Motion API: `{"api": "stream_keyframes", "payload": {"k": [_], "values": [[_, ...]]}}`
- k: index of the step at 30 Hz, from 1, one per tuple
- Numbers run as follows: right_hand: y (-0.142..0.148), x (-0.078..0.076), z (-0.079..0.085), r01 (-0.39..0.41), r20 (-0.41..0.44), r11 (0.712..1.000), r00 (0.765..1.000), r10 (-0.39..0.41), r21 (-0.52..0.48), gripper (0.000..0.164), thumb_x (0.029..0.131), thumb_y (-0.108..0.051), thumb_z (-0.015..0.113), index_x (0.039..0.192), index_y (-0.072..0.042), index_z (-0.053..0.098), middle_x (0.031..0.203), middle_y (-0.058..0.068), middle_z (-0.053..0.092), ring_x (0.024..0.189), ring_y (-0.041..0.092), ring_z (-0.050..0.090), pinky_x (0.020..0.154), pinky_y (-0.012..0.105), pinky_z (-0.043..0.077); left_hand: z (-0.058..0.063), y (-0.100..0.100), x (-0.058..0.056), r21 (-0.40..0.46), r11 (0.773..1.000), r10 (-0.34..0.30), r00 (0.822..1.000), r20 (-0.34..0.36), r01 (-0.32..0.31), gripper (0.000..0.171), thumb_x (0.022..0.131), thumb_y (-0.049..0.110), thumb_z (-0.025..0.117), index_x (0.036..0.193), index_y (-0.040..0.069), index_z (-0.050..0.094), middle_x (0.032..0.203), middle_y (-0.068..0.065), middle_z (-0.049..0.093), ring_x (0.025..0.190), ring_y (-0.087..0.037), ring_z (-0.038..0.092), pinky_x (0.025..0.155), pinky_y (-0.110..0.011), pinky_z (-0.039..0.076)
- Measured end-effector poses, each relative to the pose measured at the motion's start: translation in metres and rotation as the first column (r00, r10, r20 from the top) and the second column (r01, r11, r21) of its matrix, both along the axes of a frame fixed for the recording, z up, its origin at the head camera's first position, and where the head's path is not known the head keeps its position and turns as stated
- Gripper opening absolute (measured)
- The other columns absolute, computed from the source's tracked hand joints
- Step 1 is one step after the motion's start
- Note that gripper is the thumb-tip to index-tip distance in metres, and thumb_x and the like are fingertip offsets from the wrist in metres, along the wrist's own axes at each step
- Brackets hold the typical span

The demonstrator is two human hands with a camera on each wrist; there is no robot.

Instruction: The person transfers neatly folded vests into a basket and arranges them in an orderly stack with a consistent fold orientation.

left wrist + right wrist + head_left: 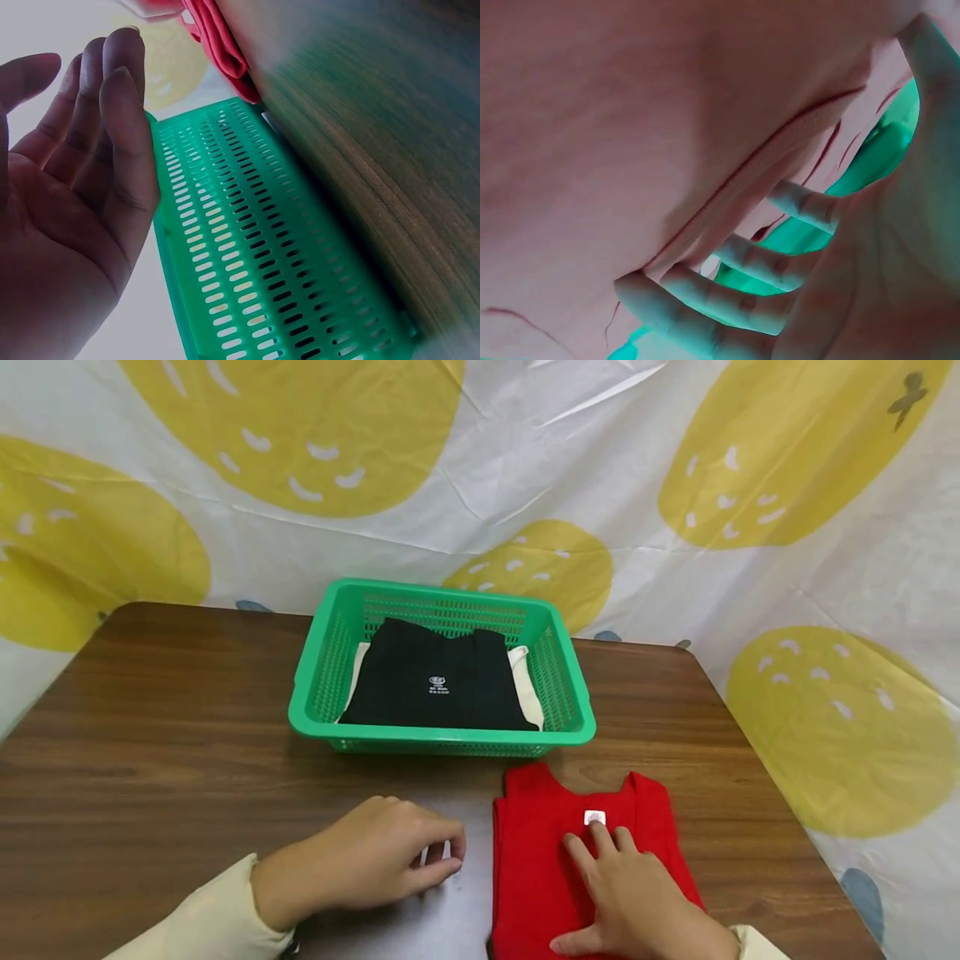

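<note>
A folded red tank top [532,860] lies on the table at the front right, its neckline toward the basket and a small white label [595,817] below it. My right hand [637,893] rests on this top with fingers spread, the fingertips just under the label. In the right wrist view those fingers [757,270] stretch over the cloth. Left of the red top, my left hand [367,852] is held over the table, fingers loosely bent and nothing in them. The left wrist view shows its bare palm [67,225] beside the basket's slotted wall.
Behind both hands stands a green plastic basket [450,737]. Inside it a folded black garment [442,693] with white print lies on a cream one [527,689]. A white cloth with yellow fruit shapes [525,468] hangs along the back of the brown wooden table [187,710].
</note>
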State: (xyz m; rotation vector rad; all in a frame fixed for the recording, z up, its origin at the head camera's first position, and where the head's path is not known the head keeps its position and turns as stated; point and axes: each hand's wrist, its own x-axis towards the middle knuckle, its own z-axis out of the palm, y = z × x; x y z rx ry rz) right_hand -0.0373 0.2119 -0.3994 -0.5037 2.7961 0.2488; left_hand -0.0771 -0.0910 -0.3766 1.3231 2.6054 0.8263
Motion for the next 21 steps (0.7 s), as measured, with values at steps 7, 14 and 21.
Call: {"api": "stream_keyframes", "payload": {"k": [7,14,21], "values": [[-0.026,0.002,-0.002,-0.112,-0.009,0.992,0.994,0.113,0.064,0.108,0.065,-0.087,0.063,0.142,-0.013,0.049,0.141,0.020,0.051,0.118,0.039,0.054,0.070,0.044,0.060,0.000,-0.006,-0.002,-0.027,1.000,0.017,0.999,0.041,-0.015,0.005,0.092,0.030,0.071,0.090,0.031,0.066,0.064,0.023,0.052,0.053,0.007,0.046,0.054,-0.017,0.040],[-0.057,0.003,-0.002,-0.191,-0.037,0.968,0.979,0.199,0.162,0.103,0.071,-0.088,0.055,0.144,-0.016,0.047,0.142,0.017,0.052,0.118,0.037,0.056,0.073,0.040,0.060,0.006,-0.013,-0.005,-0.046,0.998,0.036,0.995,0.096,-0.032,0.007,0.090,0.032,0.072,0.092,0.032,0.066,0.066,0.023,0.054,0.054,0.005,0.049,0.056,-0.018,0.044],[-0.082,0.003,-0.002,-0.211,-0.015,0.948,0.975,0.221,0.238,0.099,0.075,-0.088,0.051,0.145,-0.019,0.046,0.144,0.014,0.052,0.121,0.036,0.056,0.077,0.039,0.061,0.012,-0.020,-0.010,-0.051,0.997,0.059,0.993,0.098,-0.054,0.011,0.088,0.032,0.074,0.096,0.028,0.068,0.069,0.021,0.056,0.055,0.004,0.050,0.059,-0.019,0.045]]}}
